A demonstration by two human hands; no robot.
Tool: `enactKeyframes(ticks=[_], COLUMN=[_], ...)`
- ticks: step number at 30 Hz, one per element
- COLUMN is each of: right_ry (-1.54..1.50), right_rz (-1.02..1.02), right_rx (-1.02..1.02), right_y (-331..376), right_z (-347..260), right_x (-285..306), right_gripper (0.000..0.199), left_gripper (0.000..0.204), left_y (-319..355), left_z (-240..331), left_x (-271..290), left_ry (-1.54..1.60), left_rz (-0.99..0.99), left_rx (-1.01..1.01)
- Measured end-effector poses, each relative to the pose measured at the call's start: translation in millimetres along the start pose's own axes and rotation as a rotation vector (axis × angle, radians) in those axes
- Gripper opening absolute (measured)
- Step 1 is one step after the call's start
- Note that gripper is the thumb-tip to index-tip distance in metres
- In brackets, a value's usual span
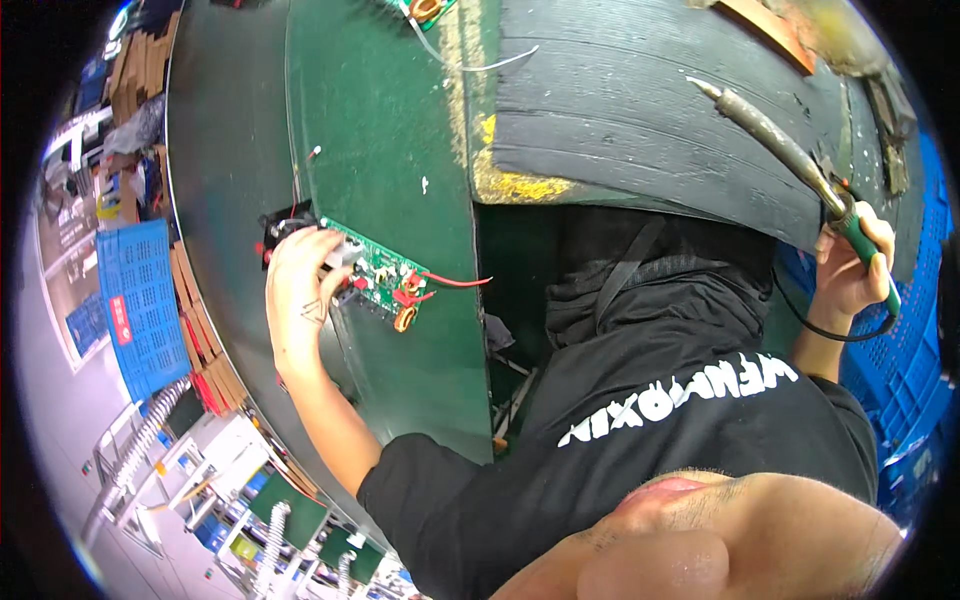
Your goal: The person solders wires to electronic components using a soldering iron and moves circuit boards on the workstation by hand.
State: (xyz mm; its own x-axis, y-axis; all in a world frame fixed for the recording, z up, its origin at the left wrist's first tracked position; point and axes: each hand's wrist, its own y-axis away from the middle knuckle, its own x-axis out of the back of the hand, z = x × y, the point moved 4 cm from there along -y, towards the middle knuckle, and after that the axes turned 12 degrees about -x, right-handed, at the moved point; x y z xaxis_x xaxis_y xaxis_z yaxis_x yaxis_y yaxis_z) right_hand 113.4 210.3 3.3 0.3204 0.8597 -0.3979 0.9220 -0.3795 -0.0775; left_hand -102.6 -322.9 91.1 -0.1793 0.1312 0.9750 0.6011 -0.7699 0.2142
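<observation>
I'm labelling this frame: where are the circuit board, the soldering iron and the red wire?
circuit board (385, 272), head view, green face by the left hand (300, 285).
soldering iron (775, 138), head view, metal shaft above the right hand (850, 268).
red wire (458, 281), head view, mid-length.

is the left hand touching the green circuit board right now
Touching. The head view shows the left hand with its fingers lying over the near end of the green circuit board.
</observation>
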Motion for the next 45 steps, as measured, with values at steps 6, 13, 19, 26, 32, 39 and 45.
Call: enactKeyframes(ticks=[6, 13, 19, 26, 32, 39, 45], right_ry=[0.042, 0.050, -0.018, -0.016, 0.010, 0.058, 0.011], right_rz=[0.057, 0.109, 0.115, 0.119, 0.270, 0.245, 0.313], right_rx=[0.006, 0.000, 0.020, 0.075, 0.063, 0.153, 0.182], right_y=[11, 12, 14, 27, 38, 42, 59], right_z=[-3, -2, -2, -14, -12, -28, -31], right_x=[8, 18, 29, 46, 66, 75, 85], right_gripper=[0.046, 0.046, 0.046, 0.047, 0.046, 0.045, 0.045], left_gripper=[0.051, 0.033, 0.030, 0.030, 0.028, 0.014, 0.045], left_y=[-9, -9, -75, -156, -197, -290, -391], left_z=[-2, 16, 54, 83, 102, 147, 39], left_x=[-15, 34, 52, 13, 39, 95, 59], left_ry=[0.023, -0.057, 0.030, -0.030, 0.100, -0.221, -0.102], left_rz=[-0.067, 0.067, -0.019, -0.151, -0.086, 0.508, 0.609], left_rx=[-0.041, 0.050, -0.019, -0.134, -0.104, -0.334, 0.024])
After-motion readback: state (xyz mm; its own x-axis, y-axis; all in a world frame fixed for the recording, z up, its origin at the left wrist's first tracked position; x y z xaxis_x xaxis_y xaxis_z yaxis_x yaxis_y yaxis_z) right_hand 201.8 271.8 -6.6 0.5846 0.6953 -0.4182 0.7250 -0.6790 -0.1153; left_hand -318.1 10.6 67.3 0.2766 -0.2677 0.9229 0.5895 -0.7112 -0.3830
